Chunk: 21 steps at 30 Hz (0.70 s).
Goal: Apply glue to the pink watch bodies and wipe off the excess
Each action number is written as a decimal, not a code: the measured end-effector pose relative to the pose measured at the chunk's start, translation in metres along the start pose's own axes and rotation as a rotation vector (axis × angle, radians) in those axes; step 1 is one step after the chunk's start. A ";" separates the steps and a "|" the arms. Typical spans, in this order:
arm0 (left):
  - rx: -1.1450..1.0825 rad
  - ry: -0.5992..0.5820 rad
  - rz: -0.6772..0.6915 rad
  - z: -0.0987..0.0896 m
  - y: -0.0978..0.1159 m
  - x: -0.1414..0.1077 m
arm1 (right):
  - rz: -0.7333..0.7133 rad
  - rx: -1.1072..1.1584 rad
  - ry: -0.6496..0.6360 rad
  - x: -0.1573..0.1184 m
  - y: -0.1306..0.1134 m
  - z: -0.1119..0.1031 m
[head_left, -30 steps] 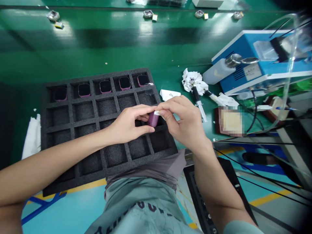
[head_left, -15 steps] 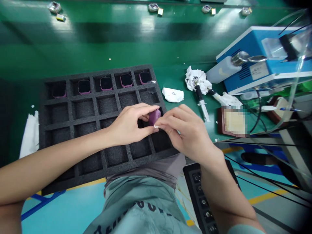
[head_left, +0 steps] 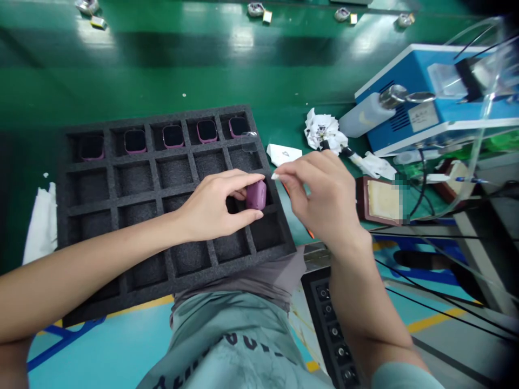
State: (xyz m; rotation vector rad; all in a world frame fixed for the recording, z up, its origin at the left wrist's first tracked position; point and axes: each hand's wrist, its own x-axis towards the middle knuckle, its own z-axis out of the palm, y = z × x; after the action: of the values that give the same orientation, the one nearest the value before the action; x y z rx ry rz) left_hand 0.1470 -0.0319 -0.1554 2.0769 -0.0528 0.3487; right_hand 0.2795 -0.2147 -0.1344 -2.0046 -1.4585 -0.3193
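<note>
My left hand is closed around a purple smartwatch case, pinching it between thumb and fingers. The case is tilted on edge over the foam tray, its side turned to the right. My right hand is just right of the case, apart from it. Its thumb and forefinger pinch a small white scrap, too small to name exactly. In the tray's far row several purple smartwatches lie screen up, one per compartment. A clear film piece rests at the far right compartments.
A folded white wipe and crumpled wipes lie right of the tray. Beyond are a dispenser bottle, a blue machine and a brown-framed sponge. A dark tray of small parts is at lower right. Cables hang on the right.
My right hand has drawn back from the smartwatch case, up and to the right, with the white scrap in its fingers. The left hand keeps the case nearly in place, turned slightly.
</note>
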 end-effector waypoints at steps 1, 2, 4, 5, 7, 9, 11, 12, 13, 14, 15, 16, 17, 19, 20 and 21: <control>-0.021 -0.001 -0.009 0.000 -0.001 0.000 | 0.035 0.005 0.049 0.000 0.001 0.001; -0.049 -0.001 -0.022 0.000 -0.002 0.000 | 0.054 0.039 0.077 -0.001 0.000 0.001; -0.112 -0.004 -0.047 0.000 -0.004 0.000 | 0.030 0.143 0.067 -0.005 -0.007 0.003; -0.143 -0.005 -0.053 0.000 -0.005 0.000 | 0.002 0.178 0.043 -0.006 -0.011 0.005; -0.186 -0.013 -0.041 0.001 -0.006 -0.001 | -0.040 0.176 0.027 -0.007 -0.014 0.011; -0.198 -0.029 -0.008 0.001 -0.007 -0.001 | -0.015 0.096 0.060 -0.004 -0.008 0.019; -0.197 -0.040 0.010 0.000 -0.007 -0.001 | 0.055 0.034 0.100 -0.001 0.005 0.024; -0.200 -0.043 0.008 0.000 -0.007 -0.001 | 0.096 0.032 0.118 0.001 0.011 0.024; -0.207 -0.044 -0.001 0.000 -0.006 -0.001 | 0.139 0.047 0.138 0.001 0.016 0.023; -0.217 -0.046 -0.014 0.000 -0.006 -0.001 | 0.179 0.071 0.162 0.000 0.019 0.021; -0.229 -0.049 -0.026 0.000 -0.006 -0.001 | 0.213 0.093 0.189 -0.002 0.019 0.019; -0.241 -0.052 -0.038 0.000 -0.006 0.000 | 0.235 0.109 0.213 -0.005 0.017 0.015; -0.252 -0.054 -0.050 -0.001 -0.005 0.000 | 0.238 0.121 0.223 -0.008 0.012 0.012; -0.270 -0.051 -0.076 -0.001 -0.005 0.001 | 0.175 0.153 0.199 -0.016 -0.002 0.008; -0.279 -0.048 -0.090 -0.001 -0.004 0.001 | 0.118 0.168 0.175 -0.020 -0.010 0.008; -0.286 -0.044 -0.101 -0.001 -0.004 0.001 | 0.054 0.174 0.152 -0.022 -0.017 0.010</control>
State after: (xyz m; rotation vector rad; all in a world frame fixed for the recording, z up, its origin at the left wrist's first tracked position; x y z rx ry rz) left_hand 0.1488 -0.0285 -0.1580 1.7964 -0.0230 0.2194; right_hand 0.2544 -0.2227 -0.1478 -1.8363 -1.2903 -0.3042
